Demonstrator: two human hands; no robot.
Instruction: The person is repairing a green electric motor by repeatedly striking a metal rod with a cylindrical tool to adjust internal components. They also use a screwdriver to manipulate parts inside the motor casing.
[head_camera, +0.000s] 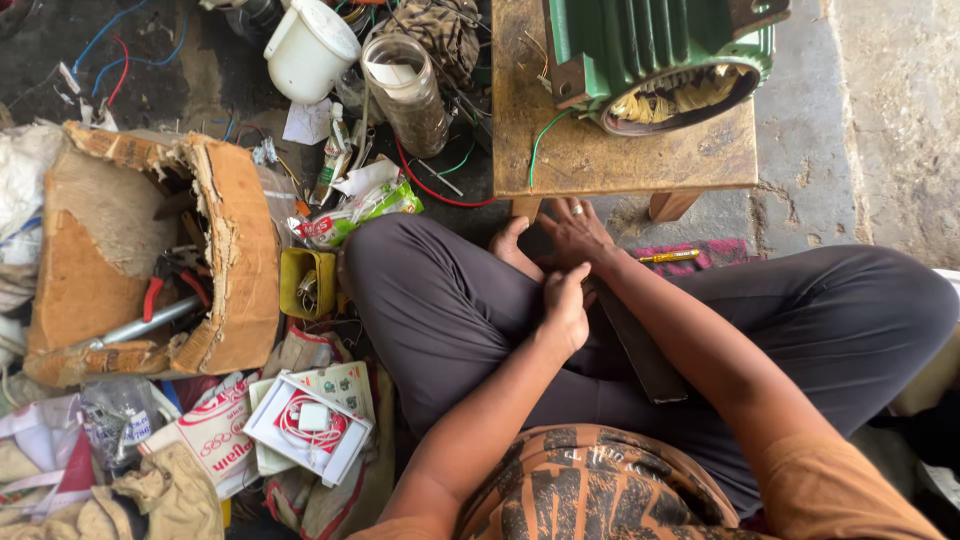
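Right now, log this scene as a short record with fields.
posture: person sits cross-legged on the floor
left hand: fingers curled, resting on the lap, touching the right hand
right hand: wears a ring, spread over the left foot
dark flat strip: lies along the right forearm
front: green motor on wooden stool
floor: yellow screwdriver
left side: torn cardboard box holding tools

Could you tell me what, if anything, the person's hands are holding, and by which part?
It cannot be told for sure. The left hand is curled shut above a dark flat strip on the lap; the right hand lies spread, holding nothing visible.
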